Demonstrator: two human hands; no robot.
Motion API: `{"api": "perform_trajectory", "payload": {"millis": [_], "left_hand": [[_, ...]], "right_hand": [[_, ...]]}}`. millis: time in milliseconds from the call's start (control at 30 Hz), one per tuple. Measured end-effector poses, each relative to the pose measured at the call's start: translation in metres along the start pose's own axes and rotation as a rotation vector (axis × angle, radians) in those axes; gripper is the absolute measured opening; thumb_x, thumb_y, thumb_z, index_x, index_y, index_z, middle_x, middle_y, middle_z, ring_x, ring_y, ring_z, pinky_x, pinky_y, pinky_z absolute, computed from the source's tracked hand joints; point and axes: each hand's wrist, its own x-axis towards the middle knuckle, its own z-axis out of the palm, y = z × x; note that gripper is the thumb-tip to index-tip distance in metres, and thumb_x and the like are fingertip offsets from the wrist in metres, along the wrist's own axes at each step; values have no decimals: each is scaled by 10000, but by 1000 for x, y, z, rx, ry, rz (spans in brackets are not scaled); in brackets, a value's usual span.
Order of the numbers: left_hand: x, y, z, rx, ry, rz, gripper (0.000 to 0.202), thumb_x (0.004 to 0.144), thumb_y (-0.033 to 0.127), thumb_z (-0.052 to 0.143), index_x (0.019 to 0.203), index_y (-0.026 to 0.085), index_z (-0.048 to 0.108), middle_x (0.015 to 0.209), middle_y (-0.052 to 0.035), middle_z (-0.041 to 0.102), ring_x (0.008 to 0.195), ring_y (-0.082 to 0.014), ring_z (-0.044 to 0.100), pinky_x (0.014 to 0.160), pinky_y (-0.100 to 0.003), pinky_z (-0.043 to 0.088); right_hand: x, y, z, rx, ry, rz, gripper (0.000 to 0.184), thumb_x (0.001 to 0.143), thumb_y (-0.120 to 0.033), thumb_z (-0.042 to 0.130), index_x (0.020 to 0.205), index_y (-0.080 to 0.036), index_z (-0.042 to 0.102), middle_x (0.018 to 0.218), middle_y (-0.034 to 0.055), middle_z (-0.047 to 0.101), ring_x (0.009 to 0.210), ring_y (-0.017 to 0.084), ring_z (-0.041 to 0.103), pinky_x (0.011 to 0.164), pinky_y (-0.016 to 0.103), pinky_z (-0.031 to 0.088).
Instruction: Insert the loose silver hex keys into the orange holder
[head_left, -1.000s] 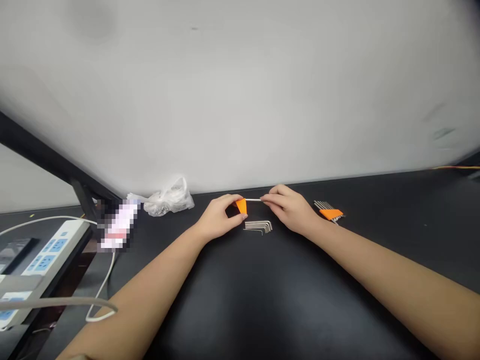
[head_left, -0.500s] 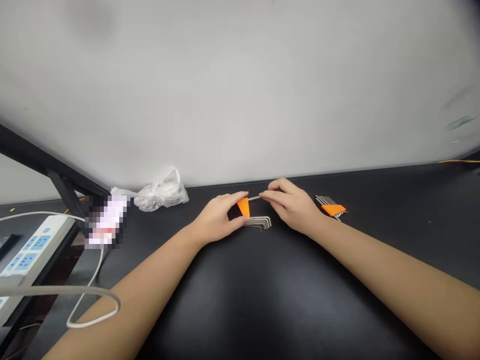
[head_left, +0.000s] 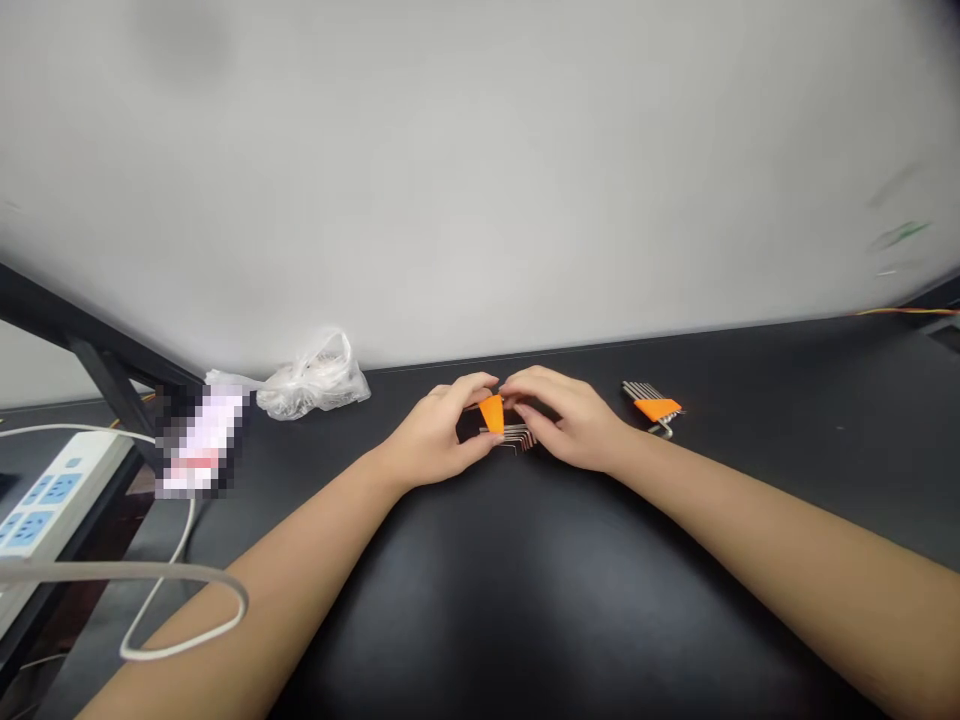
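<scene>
**Item 1:** left hand [head_left: 439, 432], fingers and thumb pressed together, pinching a wedge-shaped orange plastic hex key holder [head_left: 492, 413]; holder at the centre of the hand group, point downward, between both hands.

**Item 2:** right hand [head_left: 570, 420], fingers curled inward, tips just beside the holder and close to the left hand's fingers. Contents of this grip hidden; pinch or mere touch impossible to tell.

**Item 3:** loose stack of L-shaped steel hex keys [head_left: 516, 438], directly below the holder, partly covered by both hands.

**Item 4:** second hex key set [head_left: 651, 406], keys fanned in an orange holder, lying on the black table [head_left: 757, 420] just right of the right hand.

**Surroundings:** crumpled clear plastic bag [head_left: 315, 380] at the foot of a white wall [head_left: 480, 180]; pixelated object [head_left: 201, 440], too blurred to identify; white power strip [head_left: 60, 490] with blue sockets, far left; white cable [head_left: 127, 570] in a loop near the left forearm.
</scene>
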Motion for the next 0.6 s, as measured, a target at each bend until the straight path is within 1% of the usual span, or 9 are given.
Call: {"api": "perform_trajectory", "payload": {"millis": [33,100,167,233,333,467,600], "left_hand": [[0,-2,-1,10,29,-21,626,889,344,688,1442,254,408,1351,-77,656,1289,-261,614,1109,-409,484],[0,-6,-4,40,113,-71,598,894,356,681,1425,241,430,1352,-81,655,1286,-261,615,1098,-408,491],[-1,-10,-5,87,175,-99,582,892,356,679,1412,237,445,1366,-82,646,1290,-264,609,1098,-416,489],[-1,-12,-5,142,173,-92,578,882,352,686,1403,243,460,1370,-77,643,1269,-267,620,1103,-431,480],[-1,-13,-3,211,130,-53,566,877,356,688,1395,250,487,1371,-73,638,1240,-272,629,1115,-452,461],[-1,-13,-1,243,128,-29,555,888,361,676,1398,244,491,1367,-72,638,1241,-268,616,1114,-450,451],[-1,-13,-1,245,132,-19,541,888,357,679,1385,245,499,1342,-71,651,1228,-267,620,1100,-447,454]], "right_hand": [[0,1,-1,-14,18,31,318,923,-140,510,1210,-254,586,1119,81,657,968,217,635,864,377,540],[0,7,-3,-76,24,91,256,874,-132,546,1100,-232,611,1076,83,648,926,220,620,824,372,526],[0,14,-7,-132,-60,112,151,835,-127,571,943,-221,622,991,70,648,897,219,600,809,367,503],[0,19,-10,-147,-168,101,103,812,-127,587,853,-218,610,913,51,646,874,215,586,816,366,480],[1,22,-13,-158,-238,87,63,807,-170,623,844,-219,608,891,40,639,864,212,572,831,372,456],[2,21,-13,-157,-257,93,43,833,-232,643,869,-222,622,914,45,643,896,219,574,851,377,439],[2,20,-12,-174,-282,78,67,816,-204,641,876,-228,625,922,41,646,898,216,578,861,374,430]]}}
